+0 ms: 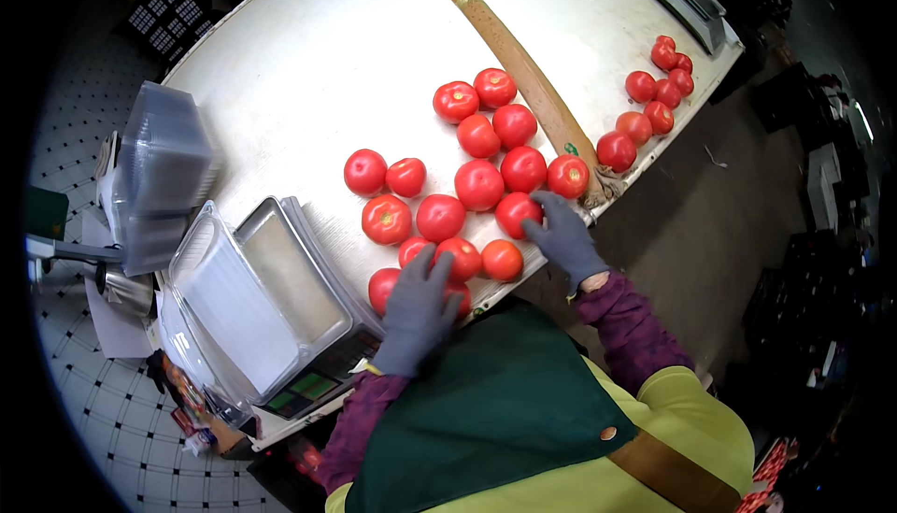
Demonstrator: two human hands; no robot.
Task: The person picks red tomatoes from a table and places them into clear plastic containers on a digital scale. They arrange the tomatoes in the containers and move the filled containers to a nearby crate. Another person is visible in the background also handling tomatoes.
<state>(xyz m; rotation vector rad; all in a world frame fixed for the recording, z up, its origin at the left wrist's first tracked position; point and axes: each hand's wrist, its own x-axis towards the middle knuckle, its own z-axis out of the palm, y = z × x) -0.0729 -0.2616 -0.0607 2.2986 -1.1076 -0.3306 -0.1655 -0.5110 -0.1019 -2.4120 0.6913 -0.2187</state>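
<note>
My left hand (422,308), in a grey glove, spreads its fingers over the tomatoes closest to me. Beneath its fingertips are a red tomato (460,259) and a partly covered one (413,249); another tomato (383,289) shows beside the hand. My right hand (566,238), gloved alike, has its thumb and fingers apart at the right side of a tomato (517,214), not wrapped around it. An orange-red tomato (502,260) lies between the hands. Several more tomatoes (479,184) are spread farther up the white tabletop (315,78).
A scale (319,303) carries a clear plastic clamshell container (238,303) on my left, with stacked clear containers (165,148) behind. A brown strip (511,50) divides the table; beyond it lie smaller tomatoes (641,87) and another scale (690,12).
</note>
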